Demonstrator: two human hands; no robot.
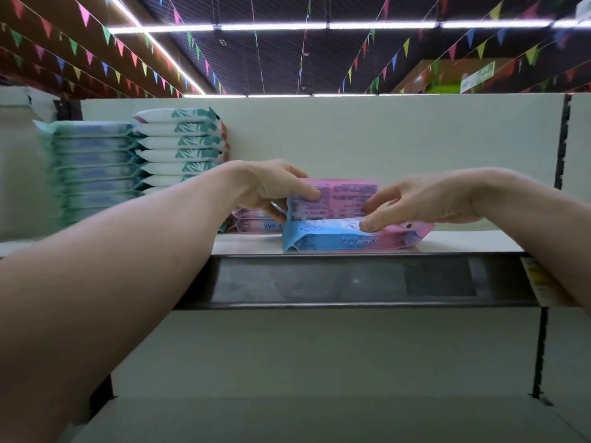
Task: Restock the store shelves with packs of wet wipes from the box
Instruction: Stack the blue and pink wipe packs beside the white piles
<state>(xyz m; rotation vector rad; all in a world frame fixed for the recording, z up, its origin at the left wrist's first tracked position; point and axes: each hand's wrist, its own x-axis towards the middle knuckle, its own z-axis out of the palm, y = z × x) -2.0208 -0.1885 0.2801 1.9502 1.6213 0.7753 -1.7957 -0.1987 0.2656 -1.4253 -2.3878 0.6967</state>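
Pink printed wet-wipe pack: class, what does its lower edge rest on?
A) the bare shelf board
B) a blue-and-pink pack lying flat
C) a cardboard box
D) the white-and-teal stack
B: the pink printed wet-wipe pack, gripped by the left hand, stands tilted on the blue-and-pink pack lying flat on the white shelf.

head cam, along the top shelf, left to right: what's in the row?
blue-green stack of wipe packs → white-and-teal stack of packs → left hand → upright pink pack → right hand → slotted shelf upright
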